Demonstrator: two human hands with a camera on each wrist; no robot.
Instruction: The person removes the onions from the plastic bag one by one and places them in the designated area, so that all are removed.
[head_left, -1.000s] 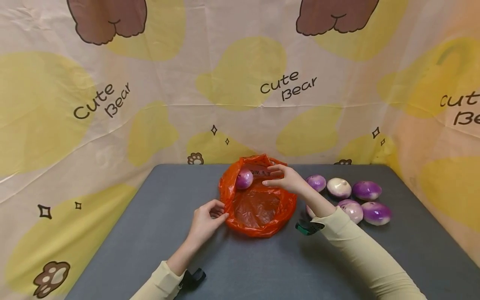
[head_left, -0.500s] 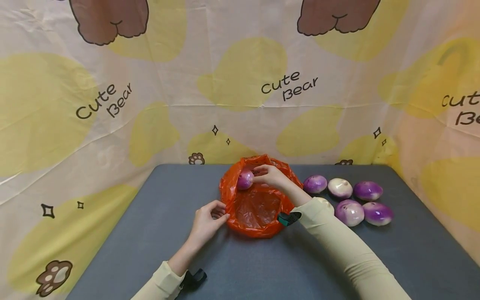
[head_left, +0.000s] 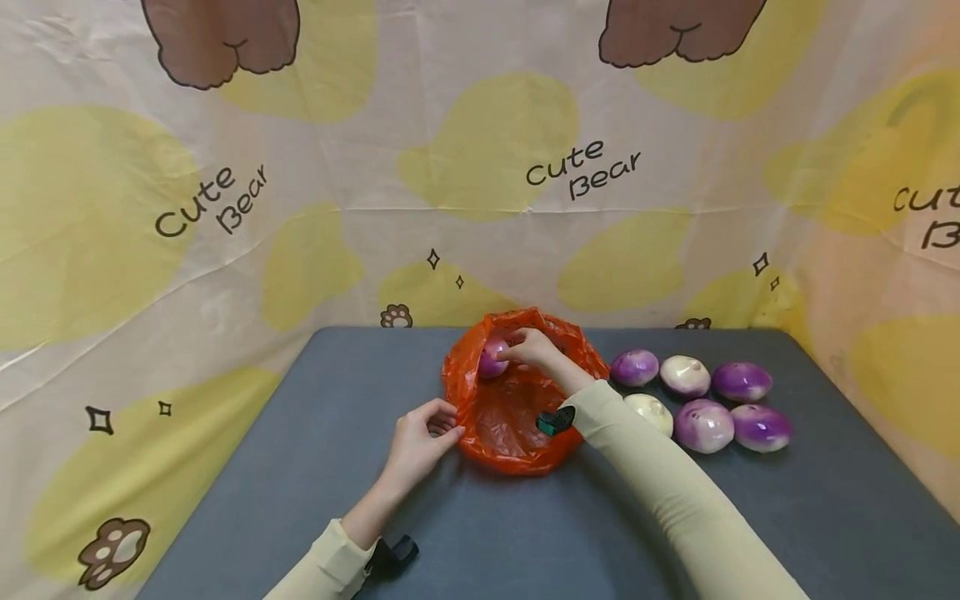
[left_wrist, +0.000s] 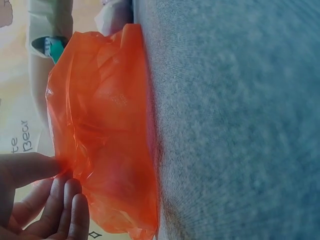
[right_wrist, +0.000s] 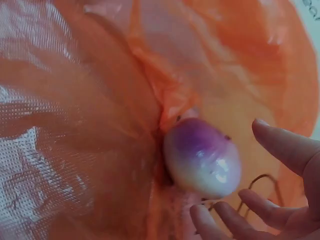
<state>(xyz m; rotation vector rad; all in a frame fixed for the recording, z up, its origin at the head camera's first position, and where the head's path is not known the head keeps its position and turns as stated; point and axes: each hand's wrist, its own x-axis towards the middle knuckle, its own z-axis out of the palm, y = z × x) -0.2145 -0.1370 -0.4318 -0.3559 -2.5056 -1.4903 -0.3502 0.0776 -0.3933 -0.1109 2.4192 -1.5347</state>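
An orange-red plastic bag (head_left: 468,392) lies at the back middle of the table with its mouth spread wide. At its left edge, my left hand (head_left: 420,437) pinches the rim between thumb and fingers; in the left wrist view the fingertips (left_wrist: 60,172) meet on the thin plastic. Inside the bag, on the left, sits a glossy purple-and-white onion (right_wrist: 202,160). My right hand (head_left: 534,346) reaches into the bag beside it. The right wrist view shows thumb and fingers spread around the onion, with the thumb standing apart from it.
Several more purple-and-white onions (head_left: 703,426) stand in two rows on the grey table (head_left: 480,542), right of the bag. A printed cloth (head_left: 480,150) hangs behind and along both sides of the table.
My right hand has moved left and deeper into the bag, up to the onion there. The left hand keeps its pinch on the rim.
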